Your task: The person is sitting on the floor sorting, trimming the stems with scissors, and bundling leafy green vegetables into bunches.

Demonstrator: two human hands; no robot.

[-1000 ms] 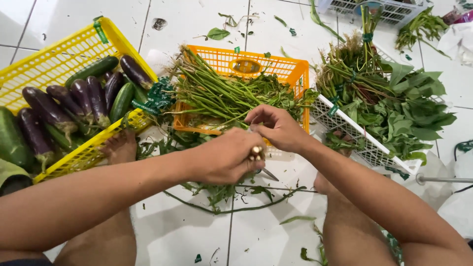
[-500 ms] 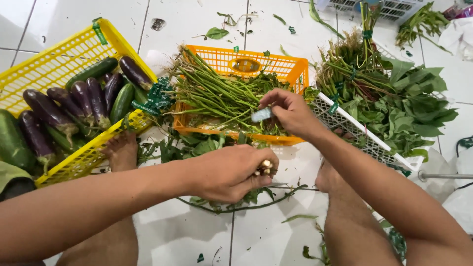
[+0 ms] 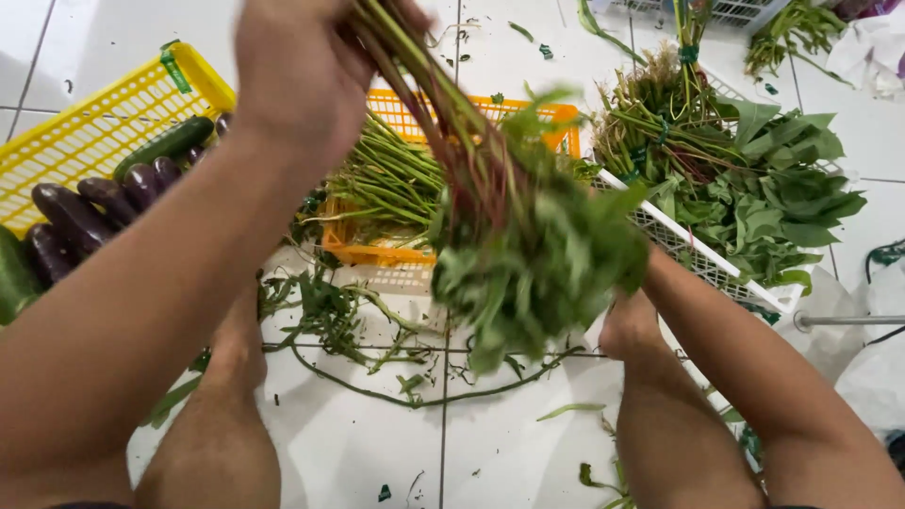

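Leafy bunch (image 3: 528, 254) is now lifted by its stems in your clenched left hand (image 3: 302, 66), bundling apparently done; right hand (image 3: 630, 325) hidden, grip unclear.

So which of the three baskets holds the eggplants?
The yellow basket at far left holds the dark purple eggplants. The orange basket carries long green stalks, and the white basket leafy greens.
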